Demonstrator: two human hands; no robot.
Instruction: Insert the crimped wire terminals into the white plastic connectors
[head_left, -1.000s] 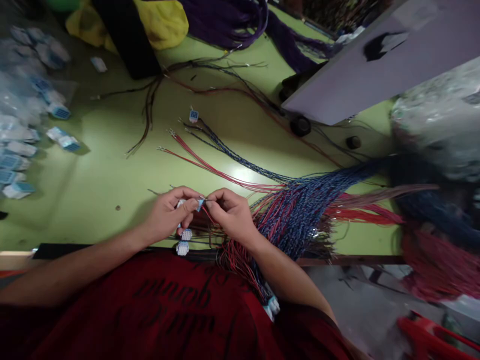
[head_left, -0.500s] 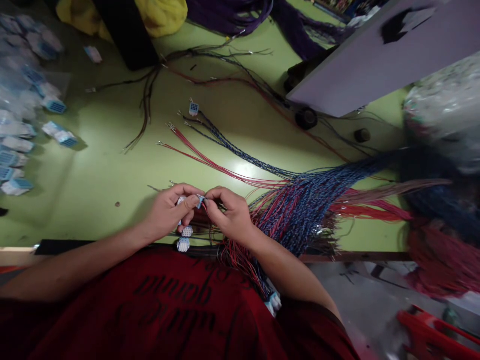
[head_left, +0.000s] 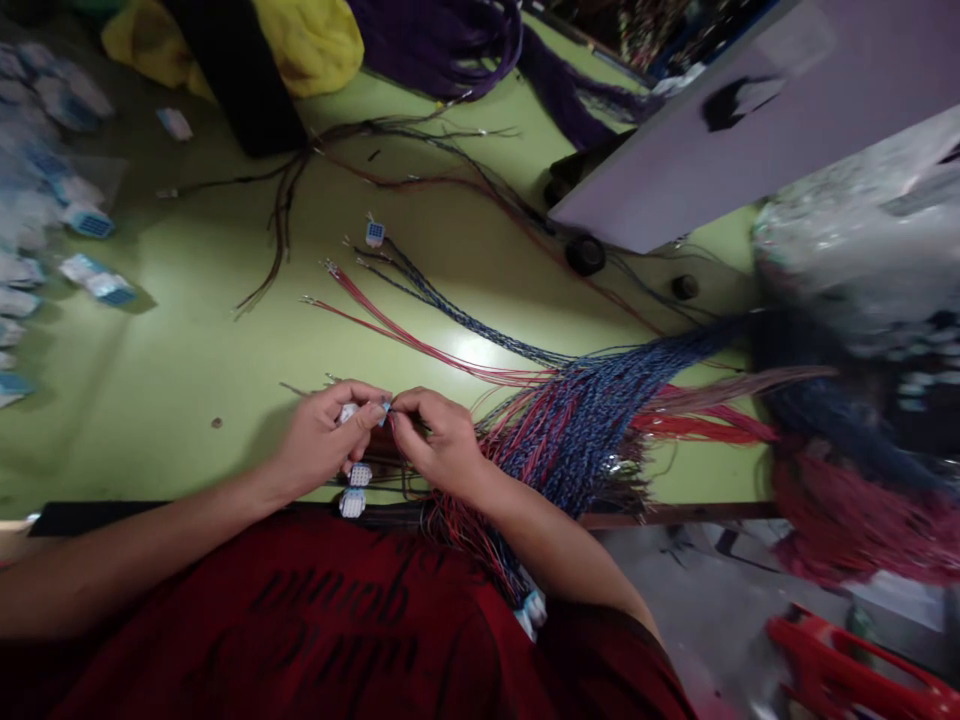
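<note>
My left hand point(head_left: 319, 440) is closed around a small blue-and-white connector housing point(head_left: 385, 411), its blue face showing past the thumb. Touching that face are the pinched thumb and forefinger of my right hand point(head_left: 444, 440), which hold a thin wire; its tip is hidden by the fingers. Two white connectors point(head_left: 360, 475) rest just below my left hand, by the table's front edge. A thick bundle of blue and red wires point(head_left: 555, 440) spreads to the right of my right hand.
Loose connectors point(head_left: 97, 278) and bagged ones lie at the left. Red wires point(head_left: 390, 325) and a blue connector point(head_left: 375, 233) lie ahead of my hands. A pale panel point(head_left: 675, 140) slants across the right back. Dark cables point(head_left: 281, 200) and a yellow cloth point(head_left: 315, 45) are farther back.
The camera view has shifted, so the whole scene sits slightly more to the left and lower. My hands stay together at the connector, with the same grips.
</note>
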